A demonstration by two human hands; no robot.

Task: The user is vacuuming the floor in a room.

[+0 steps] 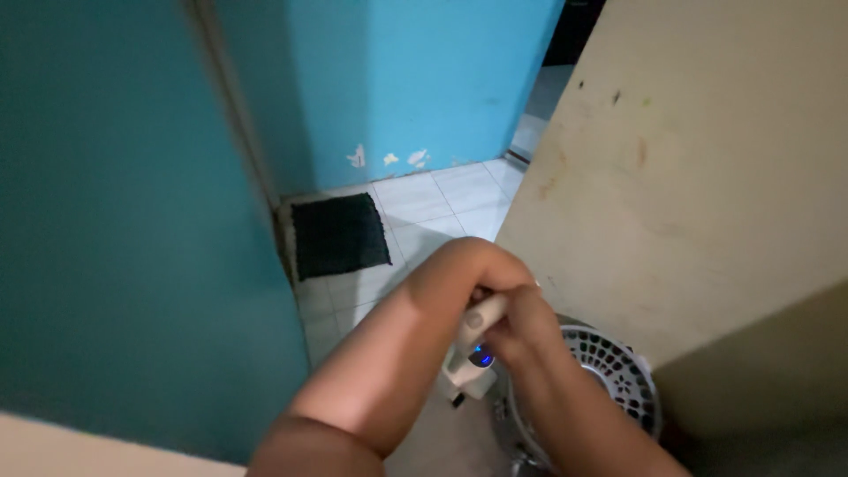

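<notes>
- My right hand (521, 325) is closed around the top of a small white device (473, 353), fingers curled over its rounded handle end; the device hangs just below the grip, and a blue light glows on its face.
- My left hand (464, 269) sits right against the right one, wrapped over the same handle from the other side, so both hands grip the device together. I can't make out exactly which left fingers touch it.
- Just to the right of the grip and slightly below it stands a small fan (609, 371) with a white, perforated round grille, close to my right forearm.
- Behind the fan, right of the grip, rises a cream panel (698, 177) with a few stains.
- Beyond the grip lies a white tiled floor (442, 199), with a dark mat (340, 234) up and to the left.
- Farthest off, blue walls (397, 79) enclose the corner, paint chipped near the base.
</notes>
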